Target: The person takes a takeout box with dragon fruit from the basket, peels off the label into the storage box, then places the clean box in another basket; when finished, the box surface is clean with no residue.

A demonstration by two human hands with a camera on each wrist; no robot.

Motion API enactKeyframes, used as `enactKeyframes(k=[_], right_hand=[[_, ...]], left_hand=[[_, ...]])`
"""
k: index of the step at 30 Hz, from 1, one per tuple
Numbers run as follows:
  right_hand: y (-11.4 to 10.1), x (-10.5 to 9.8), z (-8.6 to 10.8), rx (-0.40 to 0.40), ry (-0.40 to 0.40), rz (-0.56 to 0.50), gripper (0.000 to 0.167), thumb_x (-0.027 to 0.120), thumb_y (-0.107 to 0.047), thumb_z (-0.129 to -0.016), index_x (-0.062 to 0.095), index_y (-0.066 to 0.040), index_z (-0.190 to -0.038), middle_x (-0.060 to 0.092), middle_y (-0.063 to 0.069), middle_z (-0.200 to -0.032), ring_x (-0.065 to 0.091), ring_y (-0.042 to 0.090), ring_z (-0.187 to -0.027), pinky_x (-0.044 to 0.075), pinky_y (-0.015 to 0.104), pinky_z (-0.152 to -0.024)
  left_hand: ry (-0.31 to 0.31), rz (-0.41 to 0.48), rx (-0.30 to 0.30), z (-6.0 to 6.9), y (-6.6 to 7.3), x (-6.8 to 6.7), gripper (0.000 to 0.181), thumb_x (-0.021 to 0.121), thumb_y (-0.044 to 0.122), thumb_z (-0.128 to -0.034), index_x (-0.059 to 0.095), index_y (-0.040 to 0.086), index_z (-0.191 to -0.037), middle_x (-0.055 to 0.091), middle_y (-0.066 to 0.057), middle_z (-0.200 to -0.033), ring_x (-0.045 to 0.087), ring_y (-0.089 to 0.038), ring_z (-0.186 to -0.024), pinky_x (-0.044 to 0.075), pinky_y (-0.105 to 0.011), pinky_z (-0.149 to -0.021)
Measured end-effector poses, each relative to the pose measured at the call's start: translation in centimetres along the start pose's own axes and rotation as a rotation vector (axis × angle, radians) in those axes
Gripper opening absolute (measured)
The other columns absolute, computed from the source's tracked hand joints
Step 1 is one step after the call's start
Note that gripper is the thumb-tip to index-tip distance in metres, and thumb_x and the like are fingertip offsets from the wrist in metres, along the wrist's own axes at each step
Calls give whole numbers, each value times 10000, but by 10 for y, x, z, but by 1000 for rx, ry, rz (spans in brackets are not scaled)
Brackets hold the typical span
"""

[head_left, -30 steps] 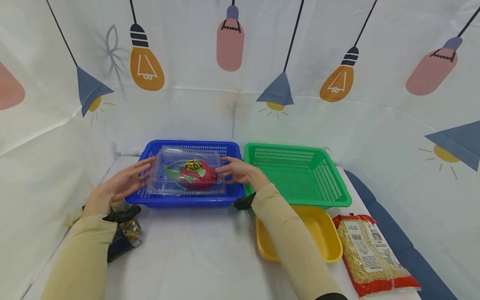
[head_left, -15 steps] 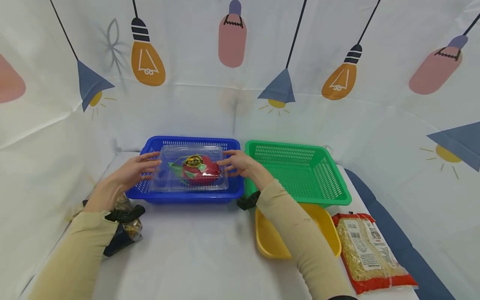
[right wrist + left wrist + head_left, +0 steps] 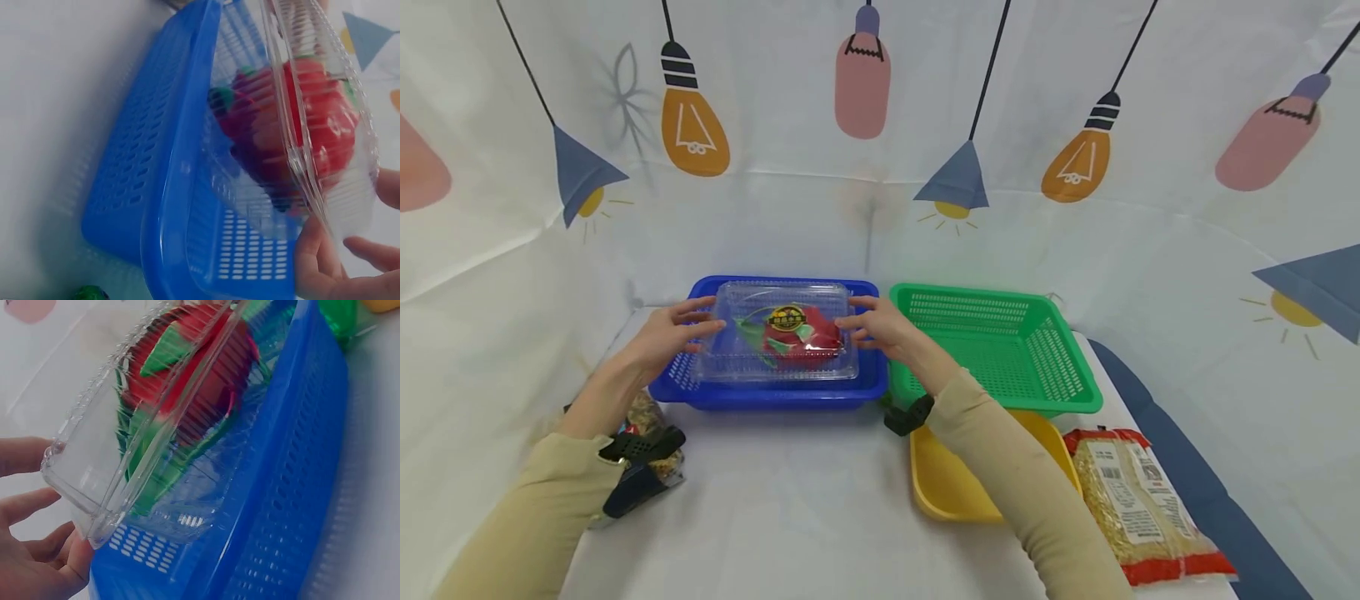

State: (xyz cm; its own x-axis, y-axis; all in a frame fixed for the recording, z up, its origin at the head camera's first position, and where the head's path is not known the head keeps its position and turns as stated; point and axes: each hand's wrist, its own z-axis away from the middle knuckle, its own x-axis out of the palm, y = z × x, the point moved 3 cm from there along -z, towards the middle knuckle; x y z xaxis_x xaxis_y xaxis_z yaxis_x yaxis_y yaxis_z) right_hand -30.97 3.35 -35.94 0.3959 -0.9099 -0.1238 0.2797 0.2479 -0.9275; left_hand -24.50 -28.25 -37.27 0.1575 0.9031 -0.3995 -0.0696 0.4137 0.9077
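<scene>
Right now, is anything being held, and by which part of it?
Yes: the clear plastic box with the red-and-green item inside, held at its two short ends, left fingers on one and right fingers on the other.

One basket (image 3: 775, 398) is coloured blue, another basket (image 3: 970, 357) green, the tub (image 3: 946, 487) yellow, the fruit (image 3: 820, 333) red and green; the white sheet (image 3: 775, 233) is patterned with lamps (image 3: 696, 137)

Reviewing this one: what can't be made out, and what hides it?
Head: part of the yellow tray; behind the right sleeve.
Head: part of the left-side packet; behind the left forearm.
Head: fine print on the red-edged bag; too small.
Left wrist: rest of the left hand; past the left edge.
Right wrist: rest of the right hand; past the right edge.
Right wrist: green thing; cut off by bottom edge.
</scene>
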Motion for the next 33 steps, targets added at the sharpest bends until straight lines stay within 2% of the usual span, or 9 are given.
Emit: enactKeyframes(k=[3, 8, 17, 23, 29, 31, 33], right_hand=[[-1, -1, 6, -16, 15, -9, 665, 719, -127, -927, 413, -113, -1518, 638, 76, -1148, 547, 156, -694, 532, 282, -720], [-7, -1, 17, -49, 32, -37, 640, 694, -121, -946, 412, -120, -1520, 656, 102, -1205, 528, 136, -654, 517, 260, -681], [-3, -4, 40, -80, 23, -90, 615, 657, -104, -968, 400, -125, -1526, 630, 154, -1316, 454, 117, -576, 453, 229, -621], [5, -4, 57, -98, 25, -80, 612, 670, -127, -962, 410, -133, -1517, 610, 142, -1274, 475, 122, -630, 491, 226, -681], [14, -3, 74, -104, 37, -34, 625, 692, -172, -950, 417, -157, -1511, 548, 122, -1177, 526, 156, -772, 522, 264, -781], [16, -2, 80, -111, 39, -21, 634, 699, -188, -944, 419, -162, -1512, 541, 114, -1148, 538, 161, -799, 528, 278, -805], [19, -1, 86, -111, 39, -17, 638, 702, -196, -940, 420, -164, -1511, 545, 104, -1101, 544, 163, -804, 527, 291, -819]], left_hand=[[17, -2, 8, 2, 4, 2, 758, 583, 380, -1012, 194, 118, -1607, 263, -281, -1589, 409, -391, -1362, 491, -144, -796], [45, -5, 24, 8, 17, 0, 750, 596, 393, -1003, 230, 128, -1602, 293, -263, -1583, 442, -305, -1316, 494, -147, -798], [23, 17, 40, 27, 24, 7, 766, 595, 394, -1005, 201, 135, -1608, 269, -265, -1588, 314, -401, -1425, 456, -227, -878], [18, 45, 47, 42, 25, 12, 752, 599, 379, -1006, 211, 152, -1608, 276, -249, -1575, 322, -357, -1396, 478, -173, -823], [-5, 9, 75, 59, 28, 19, 756, 603, 348, -1008, 188, 172, -1614, 282, -239, -1571, 318, -386, -1395, 482, -172, -823], [-1, -8, 84, 65, 28, 21, 762, 600, 342, -1009, 171, 179, -1617, 284, -253, -1562, 319, -422, -1390, 510, -311, -930], [5, -18, 84, 71, 28, 24, 769, 600, 343, -1008, 158, 196, -1620, 295, -265, -1544, 344, -436, -1368, 484, -458, -996]])
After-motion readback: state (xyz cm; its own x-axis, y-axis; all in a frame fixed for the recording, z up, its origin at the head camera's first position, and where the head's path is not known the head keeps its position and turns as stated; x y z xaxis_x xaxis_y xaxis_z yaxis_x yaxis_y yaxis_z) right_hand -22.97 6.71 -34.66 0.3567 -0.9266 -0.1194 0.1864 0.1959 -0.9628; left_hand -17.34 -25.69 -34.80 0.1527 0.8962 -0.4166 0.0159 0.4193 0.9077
